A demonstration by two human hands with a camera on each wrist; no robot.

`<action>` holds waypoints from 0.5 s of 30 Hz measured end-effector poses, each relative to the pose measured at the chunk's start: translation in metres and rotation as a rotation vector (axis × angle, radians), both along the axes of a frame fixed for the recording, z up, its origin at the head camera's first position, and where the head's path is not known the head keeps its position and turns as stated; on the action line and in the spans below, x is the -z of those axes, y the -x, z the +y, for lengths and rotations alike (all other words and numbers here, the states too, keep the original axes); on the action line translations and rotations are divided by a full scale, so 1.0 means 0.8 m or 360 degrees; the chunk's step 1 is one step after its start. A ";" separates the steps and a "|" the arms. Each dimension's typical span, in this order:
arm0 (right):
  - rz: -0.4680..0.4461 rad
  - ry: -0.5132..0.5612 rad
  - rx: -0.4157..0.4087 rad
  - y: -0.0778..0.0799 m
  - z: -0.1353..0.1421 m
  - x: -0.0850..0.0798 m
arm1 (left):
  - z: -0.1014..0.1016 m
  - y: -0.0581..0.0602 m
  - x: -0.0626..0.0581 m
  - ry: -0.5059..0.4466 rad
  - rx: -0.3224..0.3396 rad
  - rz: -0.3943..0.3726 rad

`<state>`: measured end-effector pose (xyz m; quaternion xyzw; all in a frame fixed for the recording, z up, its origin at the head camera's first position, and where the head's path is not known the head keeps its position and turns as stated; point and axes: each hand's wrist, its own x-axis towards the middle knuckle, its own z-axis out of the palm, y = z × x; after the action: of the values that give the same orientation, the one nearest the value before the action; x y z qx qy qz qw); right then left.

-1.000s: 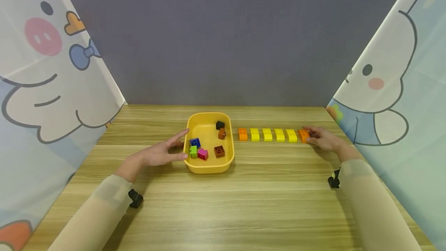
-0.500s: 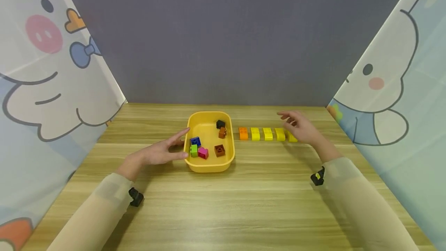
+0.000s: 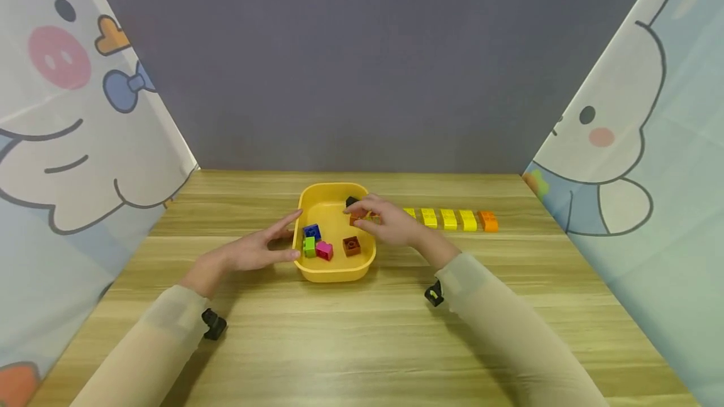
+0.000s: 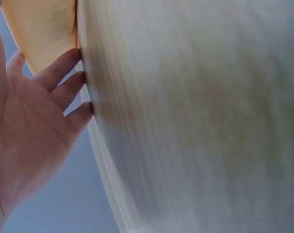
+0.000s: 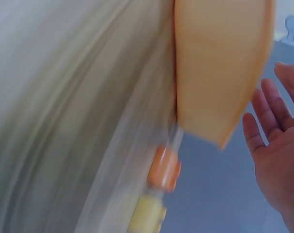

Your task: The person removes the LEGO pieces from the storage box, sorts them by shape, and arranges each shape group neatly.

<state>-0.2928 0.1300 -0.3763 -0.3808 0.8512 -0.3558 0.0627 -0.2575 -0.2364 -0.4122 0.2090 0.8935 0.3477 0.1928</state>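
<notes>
Our left hand spreads at the tray; our right hand hovers, fingers loose, over a brick. Picking seems the step, calling for a pinch.

We have a wood-grained tabletop before us. Directly on it, toward its far edge, we see a yellow tray. In a line off to the tray's right we count an orange brick just beside it, blurred in the right wrist view, then four yellow bricks, with an orange end brick last, narrow gaps between.
</notes>
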 end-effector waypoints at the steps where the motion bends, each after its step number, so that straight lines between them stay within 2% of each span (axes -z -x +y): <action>1: 0.0003 -0.0025 -0.0035 0.000 -0.009 0.000 | 0.000 0.000 0.000 -0.0003 0.0001 -0.0003; 7: 0.0013 -0.0149 -0.0170 0.001 -0.049 0.005 | 0.001 0.000 -0.001 0.0009 0.0008 0.0003; 12: 0.0070 -0.0267 -0.0129 0.001 -0.068 0.015 | 0.001 0.000 -0.002 0.0025 0.0010 0.0015; 15: 0.0159 -0.0362 -0.0093 0.001 -0.071 0.021 | 0.001 0.001 -0.002 0.0039 0.0018 0.0021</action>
<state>-0.2935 0.0736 -0.3929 -0.4132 0.8766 -0.2355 0.0733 -0.2587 -0.2358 -0.4105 0.2139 0.8978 0.3342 0.1913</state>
